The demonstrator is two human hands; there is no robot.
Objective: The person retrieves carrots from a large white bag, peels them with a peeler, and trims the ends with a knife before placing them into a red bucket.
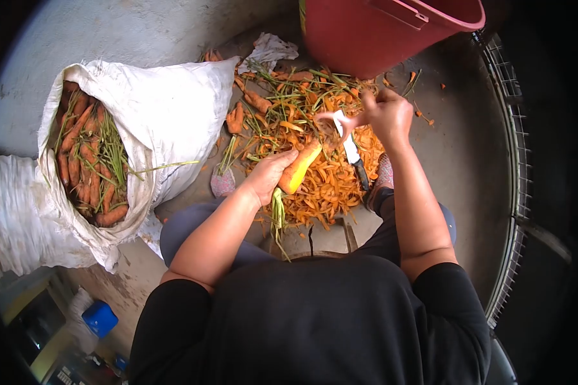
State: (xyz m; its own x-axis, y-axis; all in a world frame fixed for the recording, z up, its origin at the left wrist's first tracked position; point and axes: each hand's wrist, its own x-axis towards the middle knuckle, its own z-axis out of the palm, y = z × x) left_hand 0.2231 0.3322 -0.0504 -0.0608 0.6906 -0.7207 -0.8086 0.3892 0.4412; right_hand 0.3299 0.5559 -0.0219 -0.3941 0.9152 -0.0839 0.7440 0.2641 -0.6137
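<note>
My left hand (268, 177) is wrapped around a carrot (300, 168), partly peeled to bright yellow-orange, its green stalks (278, 215) hanging below the hand. My right hand (390, 115) is closed on a pale pink, Y-shaped peeler (350, 120), a little blurred, held up and apart from the carrot. Beneath both hands spreads a heap of orange peelings (321, 199) mixed with green stalks. On that heap lies a knife with a white blade (351, 151) and a black handle (361, 174), partly behind the peeler.
An open white sack (180, 102) full of unpeeled carrots (87, 160) lies to the left. Several loose carrots (255, 100) are beside the heap. A red bucket (372, 38) stands at the back. Wire mesh (517, 154) runs along the right, and a blue container (100, 318) sits lower left.
</note>
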